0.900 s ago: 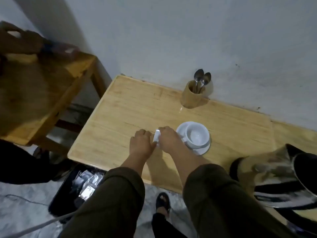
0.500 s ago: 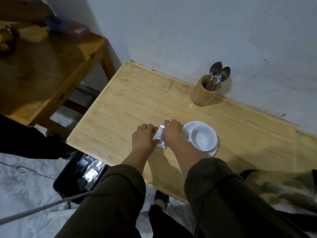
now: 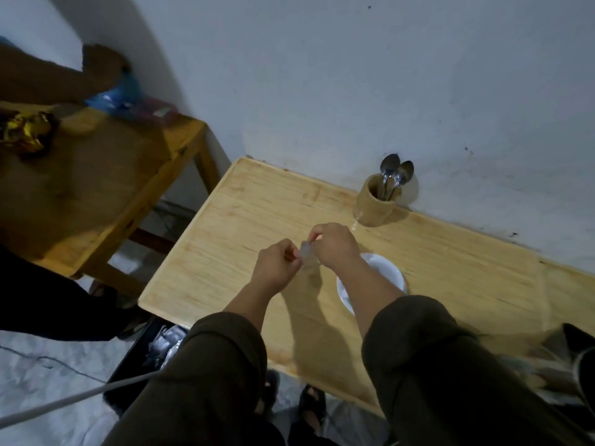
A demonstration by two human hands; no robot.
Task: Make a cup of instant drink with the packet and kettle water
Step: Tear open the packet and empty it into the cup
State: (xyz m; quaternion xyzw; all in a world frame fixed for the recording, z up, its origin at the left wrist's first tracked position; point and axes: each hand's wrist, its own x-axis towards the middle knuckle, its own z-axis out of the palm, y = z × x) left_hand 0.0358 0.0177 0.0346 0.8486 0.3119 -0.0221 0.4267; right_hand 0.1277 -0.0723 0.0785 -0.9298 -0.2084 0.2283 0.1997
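Observation:
A small pale packet [image 3: 307, 254] is pinched between my left hand [image 3: 277, 263] and my right hand [image 3: 335, 244], held a little above the light wooden table [image 3: 244, 226]. Both hands grip it from either side. Just right of my hands stands a white cup on a white saucer [image 3: 391, 272], mostly hidden by my right forearm. The kettle [image 3: 576, 358] shows only partly at the right edge, dark and blurred.
A wooden holder [image 3: 373, 206] with two metal spoons [image 3: 394, 172] stands against the wall. A darker wooden table [image 3: 80, 188] at the left carries wrappers and a blue object. A black bin [image 3: 145, 358] with wrappers sits on the floor below the table's edge.
My hands have lifted the packet off the table and away from the cup, fingers now pulling at its top. The view has swung left, so the kettle sits almost out of frame.

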